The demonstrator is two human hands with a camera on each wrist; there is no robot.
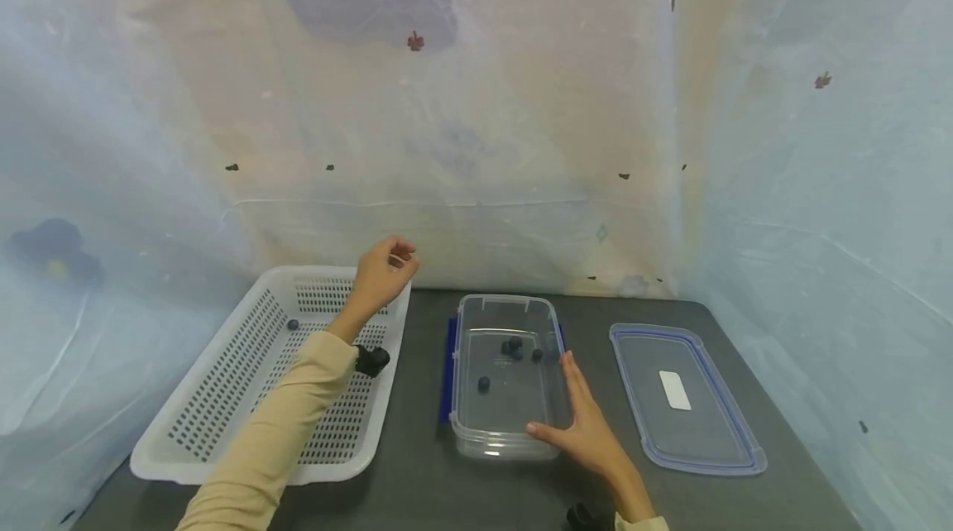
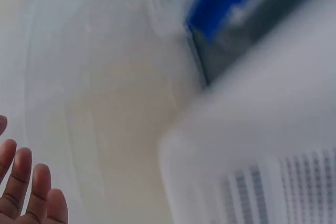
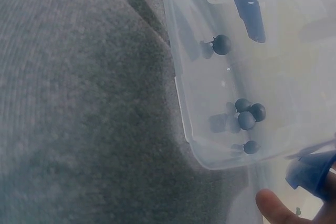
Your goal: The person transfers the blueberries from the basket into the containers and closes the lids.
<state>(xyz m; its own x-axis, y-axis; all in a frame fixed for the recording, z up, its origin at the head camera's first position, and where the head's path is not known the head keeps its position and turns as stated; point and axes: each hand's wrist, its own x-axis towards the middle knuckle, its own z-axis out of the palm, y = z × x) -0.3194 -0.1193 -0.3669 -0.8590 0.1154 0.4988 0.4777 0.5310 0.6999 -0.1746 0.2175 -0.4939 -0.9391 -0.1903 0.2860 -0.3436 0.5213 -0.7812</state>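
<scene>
My left hand (image 1: 383, 270) is raised over the far right corner of a white perforated basket (image 1: 387, 423). Its fingers (image 2: 38, 195) are loosely bent, and nothing shows between them. One blueberry (image 1: 293, 324) lies in the basket. My right hand (image 1: 591, 436) is at the right side of a clear plastic container (image 1: 506, 440), thumb towards its near corner and fingers extended along the side. Several blueberries (image 3: 247, 120) rest on the container's bottom. Close by the right hand's fingers in the right wrist view is a blue locking flap (image 3: 312, 174).
A clear lid (image 1: 715, 432) with a blue seal and a white label lies right of the container on the dark grey table (image 1: 417, 465). Another blue flap (image 1: 448, 374) hangs on the container's left side. A patterned plastic curtain (image 1: 506, 117) encloses the back and sides.
</scene>
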